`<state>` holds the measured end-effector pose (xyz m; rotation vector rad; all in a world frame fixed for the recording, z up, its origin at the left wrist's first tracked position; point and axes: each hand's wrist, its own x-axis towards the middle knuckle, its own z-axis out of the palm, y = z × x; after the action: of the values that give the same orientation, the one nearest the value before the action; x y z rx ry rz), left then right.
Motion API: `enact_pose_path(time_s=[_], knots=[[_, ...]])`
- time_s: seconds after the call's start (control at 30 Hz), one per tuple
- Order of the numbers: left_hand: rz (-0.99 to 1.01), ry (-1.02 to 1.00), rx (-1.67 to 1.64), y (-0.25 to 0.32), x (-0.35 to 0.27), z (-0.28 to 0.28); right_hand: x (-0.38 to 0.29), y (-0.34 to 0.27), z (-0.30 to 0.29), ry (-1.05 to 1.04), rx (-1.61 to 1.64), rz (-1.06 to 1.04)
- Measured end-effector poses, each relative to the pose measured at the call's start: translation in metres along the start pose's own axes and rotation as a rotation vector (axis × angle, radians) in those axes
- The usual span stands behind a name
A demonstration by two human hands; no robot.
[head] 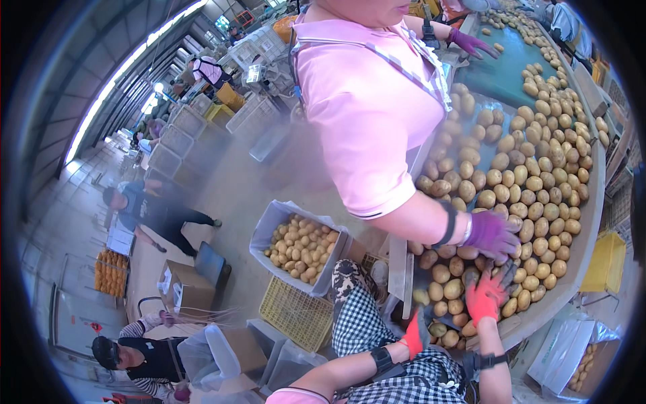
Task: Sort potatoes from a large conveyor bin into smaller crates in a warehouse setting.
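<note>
My right hand (485, 297), in a red glove with dark grey fingertips, reaches over the potatoes (535, 212) at the near end of a sorting table. Its fingers are spread, but whether they grip a potato is hidden. My left hand (416, 334), gloved alike, is at the table's near left edge, seen side-on beside a few potatoes (444, 337). Its palm side is partly hidden. Just beyond my right hand, a co-worker's purple-gloved hand (489, 235) rests on the potatoes, very close to or touching my fingers.
The co-worker in pink (363, 111) stands close at my left. A lined crate of potatoes (303, 247) and a yellow crate (298, 313) are on the floor. The table's raised rim (598, 202) curves along the right. A green belt (497, 68) lies at the far end.
</note>
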<state>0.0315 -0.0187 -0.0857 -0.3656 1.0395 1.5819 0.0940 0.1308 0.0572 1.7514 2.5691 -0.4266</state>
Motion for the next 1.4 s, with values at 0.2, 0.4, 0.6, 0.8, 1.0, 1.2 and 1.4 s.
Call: enact_pose_path(time_s=[0.2, 0.4, 0.6, 0.8, 1.0, 1.2, 1.4], knots=[[0.035, 0.049, -0.271, 0.007, 0.0, 0.005, -0.001, -0.006, 0.01, -0.002, -0.107, -0.106], [-0.072, 0.186, -0.222, -0.016, 0.018, -0.031, 0.0, -0.012, 0.005, -0.095, -0.119, -0.023], [0.116, 0.113, -0.08, -0.009, 0.024, -0.047, 0.007, -0.008, 0.011, 0.142, 0.126, -0.073], [-0.126, -0.178, -0.121, 0.046, -0.039, 0.037, -0.009, -0.004, 0.003, 0.013, 0.02, -0.226], [-0.009, 0.033, 0.169, 0.053, -0.046, 0.049, 0.0, 0.017, 0.034, -0.061, 0.24, 0.116], [-0.005, 0.106, -0.009, 0.058, -0.045, 0.057, -0.01, -0.007, 0.022, 0.073, 0.103, -0.179], [-0.173, 0.187, -0.06, 0.068, -0.056, 0.079, 0.062, -0.056, 0.012, 0.233, 0.367, -0.195]])
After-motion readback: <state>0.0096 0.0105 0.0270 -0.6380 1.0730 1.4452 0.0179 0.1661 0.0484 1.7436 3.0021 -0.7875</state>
